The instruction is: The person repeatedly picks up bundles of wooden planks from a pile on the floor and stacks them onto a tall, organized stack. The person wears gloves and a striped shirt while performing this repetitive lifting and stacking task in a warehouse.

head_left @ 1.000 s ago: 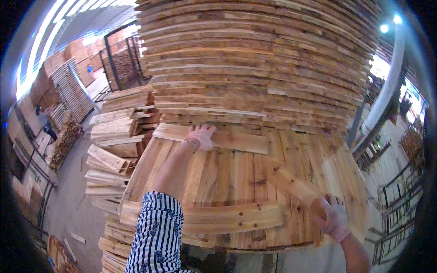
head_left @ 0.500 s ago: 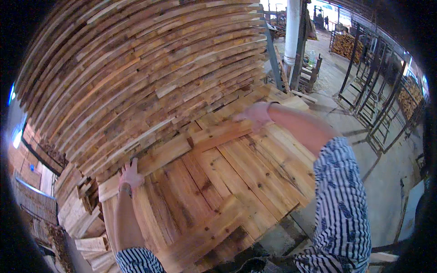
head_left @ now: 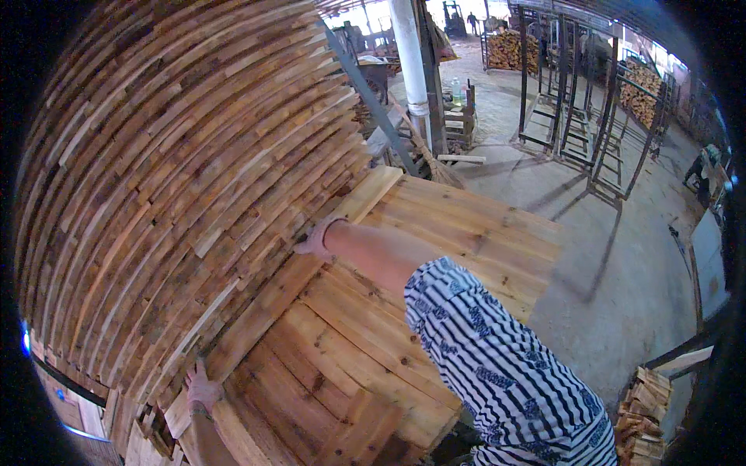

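Note:
A long wooden board (head_left: 268, 317) lies crosswise along the foot of the stacked lumber wall (head_left: 179, 171). It rests on a layer of planks (head_left: 365, 326) set side by side. My left hand (head_left: 203, 391) is at the board's near-left end with its fingers spread, touching wood beside the stack. Farther along, my right hand (head_left: 317, 239) lies over the board, fingers stretched toward the stack and partly hidden by the hand itself. A second crosswise board (head_left: 361, 435) lies on the planks closer to me. Another pale board (head_left: 371, 194) runs beyond my right hand.
A white post (head_left: 409, 62) and a broom (head_left: 443, 172) stand past the stack's far end. Black metal racks (head_left: 571, 116) stand on the concrete floor (head_left: 497, 151) at the right. Cut wood pieces (head_left: 643, 415) are piled at the lower right. People appear in the background.
My view has swung to the right. My right hand has moved left across the board, closer to the stack. The board sits nearer the stack's foot, and my left hand stays at its near end.

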A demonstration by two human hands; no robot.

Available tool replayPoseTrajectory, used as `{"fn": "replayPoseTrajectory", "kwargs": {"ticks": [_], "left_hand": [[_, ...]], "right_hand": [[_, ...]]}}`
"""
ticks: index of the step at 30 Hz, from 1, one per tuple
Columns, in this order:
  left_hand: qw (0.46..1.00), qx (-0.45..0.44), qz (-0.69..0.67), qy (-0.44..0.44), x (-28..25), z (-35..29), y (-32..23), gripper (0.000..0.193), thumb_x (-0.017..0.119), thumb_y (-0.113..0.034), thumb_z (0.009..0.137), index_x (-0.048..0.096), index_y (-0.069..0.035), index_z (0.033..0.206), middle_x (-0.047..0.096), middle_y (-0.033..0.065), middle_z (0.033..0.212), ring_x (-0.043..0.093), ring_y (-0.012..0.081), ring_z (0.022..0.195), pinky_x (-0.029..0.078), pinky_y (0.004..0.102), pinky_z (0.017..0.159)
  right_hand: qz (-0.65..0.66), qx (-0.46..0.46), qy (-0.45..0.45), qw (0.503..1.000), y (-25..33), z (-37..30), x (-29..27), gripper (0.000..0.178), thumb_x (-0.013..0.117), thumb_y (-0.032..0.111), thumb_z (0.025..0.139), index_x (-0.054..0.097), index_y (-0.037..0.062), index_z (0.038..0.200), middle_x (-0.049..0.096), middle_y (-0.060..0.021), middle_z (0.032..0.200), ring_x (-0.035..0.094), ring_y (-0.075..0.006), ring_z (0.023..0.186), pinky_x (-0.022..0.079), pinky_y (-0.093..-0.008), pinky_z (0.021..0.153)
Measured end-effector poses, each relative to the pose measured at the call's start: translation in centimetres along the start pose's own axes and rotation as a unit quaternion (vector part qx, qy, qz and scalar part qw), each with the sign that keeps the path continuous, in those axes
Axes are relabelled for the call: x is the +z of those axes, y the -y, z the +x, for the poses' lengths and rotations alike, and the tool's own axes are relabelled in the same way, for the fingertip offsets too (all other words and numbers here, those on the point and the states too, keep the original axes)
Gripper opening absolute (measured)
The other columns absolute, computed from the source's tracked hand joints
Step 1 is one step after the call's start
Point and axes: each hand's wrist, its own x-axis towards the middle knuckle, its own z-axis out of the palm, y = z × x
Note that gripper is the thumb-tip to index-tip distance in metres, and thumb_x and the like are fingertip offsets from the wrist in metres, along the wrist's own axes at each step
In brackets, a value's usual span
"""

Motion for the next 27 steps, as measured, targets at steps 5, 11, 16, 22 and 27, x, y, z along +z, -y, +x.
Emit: {"fn": "replayPoseTrajectory", "kwargs": {"ticks": [5, 11, 16, 22, 27], "left_hand": [[0.999, -0.008, -0.033, 0.004, -0.5, -0.5, -0.9, 0.101, 0.070, -0.026, 0.081, 0.015, -0.017, 0.164, 0.020, 0.0275, 0.164, 0.019, 0.0469, 0.152, 0.020, 0.0490, 0.126], [0.992, -0.054, 0.082, -0.080, -0.7, -2.8, -2.8, 0.089, 0.067, -0.028, 0.085, 0.024, -0.015, 0.161, 0.035, 0.0252, 0.156, 0.032, 0.0452, 0.145, 0.032, 0.0512, 0.118], [0.999, -0.031, 0.033, -0.025, 2.7, -7.8, -1.8, 0.068, 0.059, -0.027, 0.091, 0.038, -0.010, 0.153, 0.051, 0.0235, 0.143, 0.047, 0.0404, 0.135, 0.040, 0.0468, 0.112], [0.977, 0.116, -0.178, 0.019, -2.3, -26.6, -2.5, 0.055, 0.052, -0.029, 0.098, 0.049, -0.005, 0.147, 0.065, 0.0197, 0.134, 0.060, 0.0319, 0.126, 0.045, 0.0384, 0.109], [0.776, -0.004, -0.612, -0.153, 1.1, -42.3, 5.3, 0.046, 0.057, -0.020, 0.100, 0.057, 0.001, 0.141, 0.066, 0.0130, 0.131, 0.060, 0.0207, 0.123, 0.045, 0.0328, 0.107]], "right_hand": [[0.043, -0.054, -0.220, 0.973, 8.7, -2.3, 6.6, 0.069, 0.072, 0.033, 0.084, 0.043, 0.0156, 0.144, 0.044, -0.0198, 0.149, 0.045, -0.0415, 0.134, 0.044, -0.0596, 0.100], [0.084, -0.442, -0.232, 0.863, 26.2, -14.4, 15.3, 0.064, 0.067, 0.055, 0.084, 0.059, 0.0065, 0.126, 0.059, -0.0228, 0.129, 0.055, -0.0419, 0.123, 0.046, -0.0629, 0.091], [-0.042, -0.424, -0.233, 0.874, 31.2, -22.9, 12.4, 0.074, 0.063, 0.068, 0.082, 0.062, 0.0064, 0.123, 0.060, -0.0220, 0.120, 0.054, -0.0418, 0.118, 0.049, -0.0584, 0.085], [0.006, -0.410, -0.057, 0.910, 28.9, -26.8, 5.1, 0.081, 0.065, 0.070, 0.082, 0.055, 0.0092, 0.135, 0.055, -0.0203, 0.128, 0.055, -0.0392, 0.118, 0.048, -0.0512, 0.098], [-0.034, -0.400, -0.127, 0.907, 28.3, -26.5, 7.6, 0.091, 0.067, 0.068, 0.081, 0.046, 0.0114, 0.149, 0.046, -0.0197, 0.145, 0.047, -0.0402, 0.131, 0.040, -0.0499, 0.111]]}}
